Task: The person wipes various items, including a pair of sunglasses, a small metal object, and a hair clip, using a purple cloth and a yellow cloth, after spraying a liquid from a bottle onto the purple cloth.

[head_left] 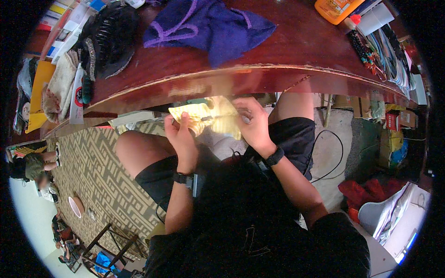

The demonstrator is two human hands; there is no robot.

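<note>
Two hands [182, 135]; one yellow cloth [219, 109] between

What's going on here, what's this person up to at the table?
A seated person in a black top holds a piece of yellow cloth between both hands, above the lap and just in front of the edge of a dark red table. The left hand pinches one side of it and the right hand grips the other, though that side is slightly blurred. On the tabletop, a purple cloth lies loosely spread, with an orange bottle off to its right.
</note>
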